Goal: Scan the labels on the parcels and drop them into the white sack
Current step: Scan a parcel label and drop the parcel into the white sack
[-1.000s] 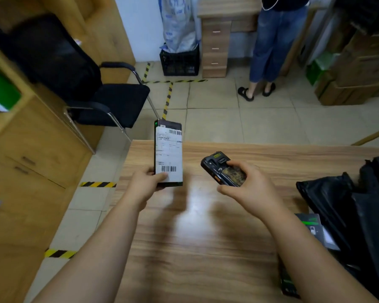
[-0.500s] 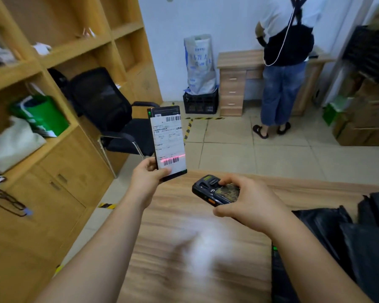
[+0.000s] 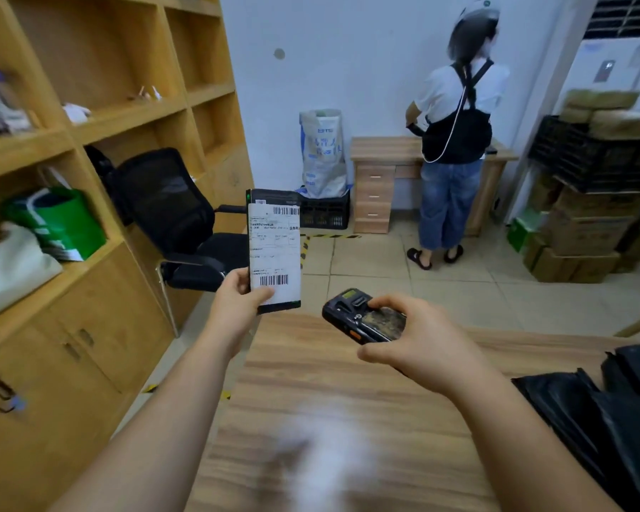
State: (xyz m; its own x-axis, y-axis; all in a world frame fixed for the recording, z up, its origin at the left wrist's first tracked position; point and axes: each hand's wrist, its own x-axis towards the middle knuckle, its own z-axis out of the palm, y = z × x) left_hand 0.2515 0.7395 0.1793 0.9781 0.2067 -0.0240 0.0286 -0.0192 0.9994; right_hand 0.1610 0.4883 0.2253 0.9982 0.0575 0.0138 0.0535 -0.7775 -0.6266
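Standing over a wooden table (image 3: 348,400), the person has both forearms stretched out above it, hands apart. Black plastic bags (image 3: 599,419) lie heaped at the table's right end. The right hand (image 3: 418,345) grips a black handheld scanner (image 3: 364,317), fingers curled over its top and thumb along its near side, the scanner's head tilted up and to the left. Just beside it, the left hand (image 3: 237,303) pinches the lower corner of a slim dark parcel (image 3: 274,249) and holds it upright past the table's far edge, white shipping label facing back toward the person (two barcodes show, one near the top, one near the bottom by the thumb).

Off to the left runs a wooden shelf unit (image 3: 100,123) with a green bag (image 3: 58,223) in one bay, and a black office chair (image 3: 174,223) stands just in front of it. Farther back, against the white wall, a white sack (image 3: 324,153) sits upright in a black crate (image 3: 326,214), well apart from the parcel. Next to it is a small wooden desk (image 3: 381,179), where another person (image 3: 455,149) stands facing the wall. Cardboard boxes (image 3: 577,230) are stacked at the far right.
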